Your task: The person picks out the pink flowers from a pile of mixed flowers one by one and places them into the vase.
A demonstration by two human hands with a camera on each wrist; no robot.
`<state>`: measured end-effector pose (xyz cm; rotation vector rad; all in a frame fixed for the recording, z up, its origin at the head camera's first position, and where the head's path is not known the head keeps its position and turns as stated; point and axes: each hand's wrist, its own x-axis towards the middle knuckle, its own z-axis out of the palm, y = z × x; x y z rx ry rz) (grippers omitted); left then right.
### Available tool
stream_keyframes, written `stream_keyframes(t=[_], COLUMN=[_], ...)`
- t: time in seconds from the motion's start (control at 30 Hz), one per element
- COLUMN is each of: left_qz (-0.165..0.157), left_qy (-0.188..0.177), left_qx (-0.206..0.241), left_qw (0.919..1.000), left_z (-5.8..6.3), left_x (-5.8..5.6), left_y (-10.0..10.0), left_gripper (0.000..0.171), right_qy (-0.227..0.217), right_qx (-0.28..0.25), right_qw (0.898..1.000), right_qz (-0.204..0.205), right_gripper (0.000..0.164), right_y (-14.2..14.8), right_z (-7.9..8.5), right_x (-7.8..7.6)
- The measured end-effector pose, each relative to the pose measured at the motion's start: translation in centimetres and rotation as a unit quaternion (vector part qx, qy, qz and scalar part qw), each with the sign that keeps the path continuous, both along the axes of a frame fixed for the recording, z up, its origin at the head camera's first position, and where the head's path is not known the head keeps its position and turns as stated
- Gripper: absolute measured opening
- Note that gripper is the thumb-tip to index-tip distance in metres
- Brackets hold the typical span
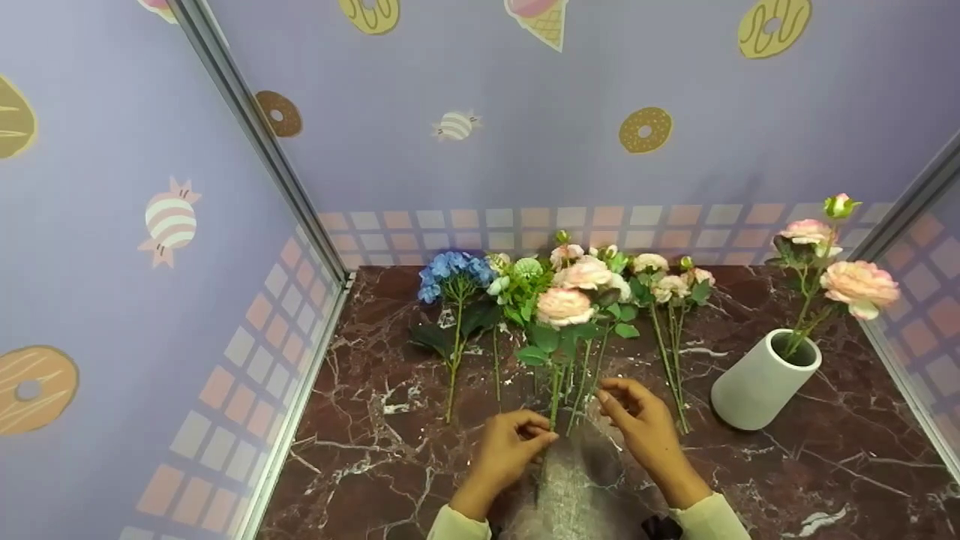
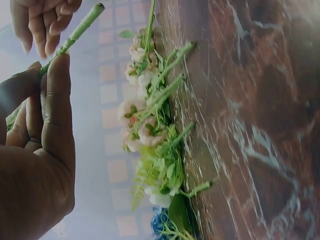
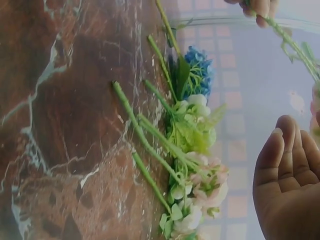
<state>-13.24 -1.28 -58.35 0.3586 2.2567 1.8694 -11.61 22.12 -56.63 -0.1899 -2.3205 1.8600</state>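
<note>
My left hand (image 1: pixel 508 450) pinches the green stem (image 2: pixel 84 29) of a pink artificial flower (image 1: pixel 564 307) between thumb and fingers, raised above the table. The cut end of that stem sticks out past the fingertips in the left wrist view. To the right of it, my right hand (image 1: pixel 646 431) hovers apart from the stem with loosely bent fingers and nothing in them. Behind both hands lie several flowers in a row: a blue hydrangea (image 1: pixel 454 274), green-and-white blooms (image 1: pixel 527 268) and small pale pink flowers (image 1: pixel 670 288).
At the right a white vase (image 1: pixel 757 390) stands on the table, holding pink flowers (image 1: pixel 859 289) and a bud. The dark red marbled table (image 1: pixel 360 480) meets patterned walls at the back and on both sides.
</note>
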Motion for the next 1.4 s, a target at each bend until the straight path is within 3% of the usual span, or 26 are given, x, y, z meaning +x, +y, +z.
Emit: stream_keyframes(t=[0.33,0.53,0.7,0.87,1.4], left_qz=[-0.050,-0.061,-0.063,-0.068,-0.060], left_qy=[-0.005,-0.014,-0.007,-0.006,0.033], left_qx=[0.014,0.022,0.019,0.003,-0.020], left_qw=[0.9987,0.9978,0.9978,0.9977,0.9974], left_z=[-0.1,-0.5,-0.7,-0.6,-0.9], left_x=[0.8,1.3,1.3,1.3,1.4], left_y=[1.8,2.2,2.7,2.8,3.6], left_gripper=[0.014,0.014,0.015,0.012,0.008], right_qy=[-0.019,-0.034,-0.016,-0.001,-0.017], right_qx=[-0.028,-0.041,-0.029,-0.020,-0.025], right_qw=[0.999,0.995,0.994,0.994,0.996], right_qz=[0.033,0.084,0.104,0.108,0.084], right_gripper=[0.028,0.031,0.025,0.020,0.020], right_y=[-0.2,-0.1,0.1,0.1,0.9], right_z=[0.5,0.6,0.8,0.9,1.5], right_x=[0.0,0.2,0.3,0.3,0.7])
